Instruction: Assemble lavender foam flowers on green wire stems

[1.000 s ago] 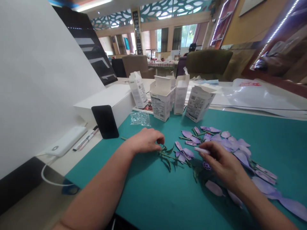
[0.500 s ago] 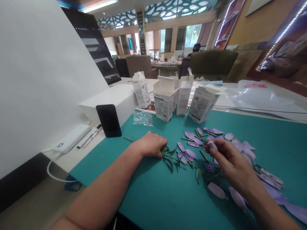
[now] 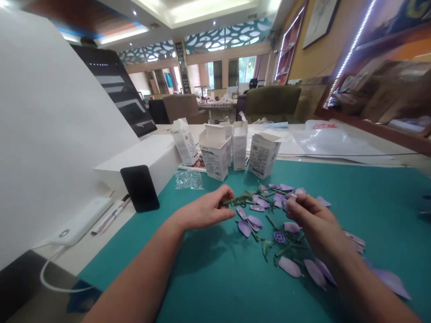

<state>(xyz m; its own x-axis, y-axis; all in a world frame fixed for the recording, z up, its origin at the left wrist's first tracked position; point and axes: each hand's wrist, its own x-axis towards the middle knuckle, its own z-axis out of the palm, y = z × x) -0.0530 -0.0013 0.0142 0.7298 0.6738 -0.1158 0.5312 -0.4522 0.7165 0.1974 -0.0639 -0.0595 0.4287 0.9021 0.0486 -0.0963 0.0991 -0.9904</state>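
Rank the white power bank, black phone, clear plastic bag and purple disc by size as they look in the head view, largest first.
1. White power bank and black phone: they look alike in size, and the power bank sits nearer the camera, so I won't rank them.
2. Clear plastic bag
3. Purple disc

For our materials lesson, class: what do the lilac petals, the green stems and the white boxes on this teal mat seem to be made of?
The lilac petals look like thin matte foam or craft paper, flat with cleanly cut edges; the picture can't settle which. The green stems look like moulded plastic or wrapped wire, dull and rigid-looking. The white boxes look like printed card, with thin folded flaps and a matte finish.
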